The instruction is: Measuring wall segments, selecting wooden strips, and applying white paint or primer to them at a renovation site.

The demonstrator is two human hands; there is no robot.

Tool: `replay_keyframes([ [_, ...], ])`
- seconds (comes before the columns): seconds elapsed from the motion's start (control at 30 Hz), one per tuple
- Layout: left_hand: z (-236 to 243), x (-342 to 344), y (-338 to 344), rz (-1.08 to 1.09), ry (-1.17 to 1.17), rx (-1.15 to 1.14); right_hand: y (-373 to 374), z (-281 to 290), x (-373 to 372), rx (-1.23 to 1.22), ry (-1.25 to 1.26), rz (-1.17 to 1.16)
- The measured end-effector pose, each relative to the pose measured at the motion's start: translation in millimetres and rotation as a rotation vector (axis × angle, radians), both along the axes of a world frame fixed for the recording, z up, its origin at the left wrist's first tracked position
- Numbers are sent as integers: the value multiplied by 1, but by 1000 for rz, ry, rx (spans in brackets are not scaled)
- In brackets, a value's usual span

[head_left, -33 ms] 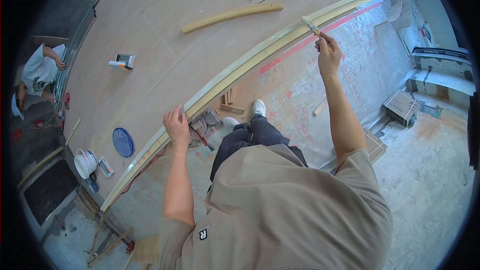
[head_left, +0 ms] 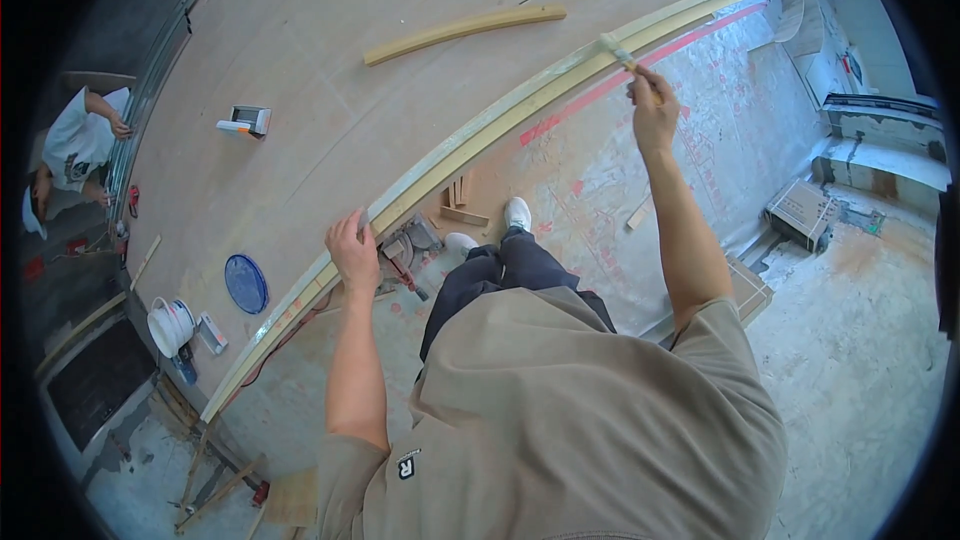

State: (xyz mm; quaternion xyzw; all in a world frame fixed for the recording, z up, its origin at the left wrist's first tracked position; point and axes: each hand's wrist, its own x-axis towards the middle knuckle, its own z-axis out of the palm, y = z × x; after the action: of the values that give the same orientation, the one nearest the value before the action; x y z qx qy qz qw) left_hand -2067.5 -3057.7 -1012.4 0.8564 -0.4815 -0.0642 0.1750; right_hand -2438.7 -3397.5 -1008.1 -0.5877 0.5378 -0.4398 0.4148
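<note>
A long wooden strip (head_left: 480, 145) runs slantwise along the near edge of a wide board, from lower left to upper right. My right hand (head_left: 655, 108) is closed round the handle of a paintbrush (head_left: 622, 55), whose bristles touch the strip's upper face towards its far right end. Left of the bristles that face has a pale, wet-looking coat. My left hand (head_left: 353, 248) grips the strip left of its middle, fingers over the top; the thumb is partly hidden.
On the wide board (head_left: 300, 70) lie a short wooden piece (head_left: 465, 33), a small box (head_left: 245, 123), a blue lid (head_left: 246, 284) and a white bucket (head_left: 171, 327). A saw-like tool (head_left: 408, 242) is below the strip. Another person (head_left: 85, 140) works at far left. A carton (head_left: 802, 214) stands right.
My right hand and the paintbrush have shifted slightly to the left along the strip. My left hand stays where it was.
</note>
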Motion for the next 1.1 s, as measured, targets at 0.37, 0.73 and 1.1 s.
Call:
replay_keyframes([
  [0.37,3,2,-3,-26,-44,17,86,-4,54,16,112,313],
  [0.73,0,1,-2,3,-47,64,-7,-3,-11,-24,196,187],
  [1.1,2,-4,-11,34,-54,129,-106,-18,-76,-67,184,-43],
])
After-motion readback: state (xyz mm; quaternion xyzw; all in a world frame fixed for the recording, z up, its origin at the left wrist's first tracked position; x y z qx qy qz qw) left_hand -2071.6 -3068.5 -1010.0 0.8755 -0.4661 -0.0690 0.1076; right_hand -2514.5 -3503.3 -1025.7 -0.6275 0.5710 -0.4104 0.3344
